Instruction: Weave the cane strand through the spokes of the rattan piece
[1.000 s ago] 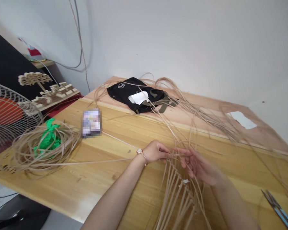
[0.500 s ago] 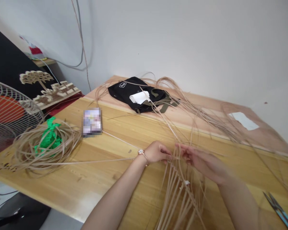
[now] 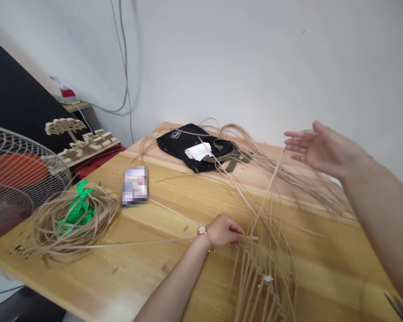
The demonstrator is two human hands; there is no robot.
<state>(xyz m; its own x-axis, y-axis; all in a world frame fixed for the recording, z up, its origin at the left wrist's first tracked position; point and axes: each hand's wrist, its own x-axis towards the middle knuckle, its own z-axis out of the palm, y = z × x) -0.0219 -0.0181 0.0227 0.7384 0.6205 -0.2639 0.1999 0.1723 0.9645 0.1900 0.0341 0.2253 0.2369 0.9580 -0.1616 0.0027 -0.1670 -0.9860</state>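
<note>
Right hand (image 3: 322, 150) has lifted clear of the weave and now hangs up high, palm open, fingers spread and holding nothing. We've got the left hand (image 3: 224, 230) low, fingers curled on the cane strips (image 3: 250, 239) at the edge of the half-woven rattan panel (image 3: 260, 279), which lies on the wooden table (image 3: 87, 273). Looks like a pinch, though it's hard to be sure from here. Black bag (image 3: 191, 147) has a small white logo (image 3: 175, 134), too tiny for us to read.
</note>
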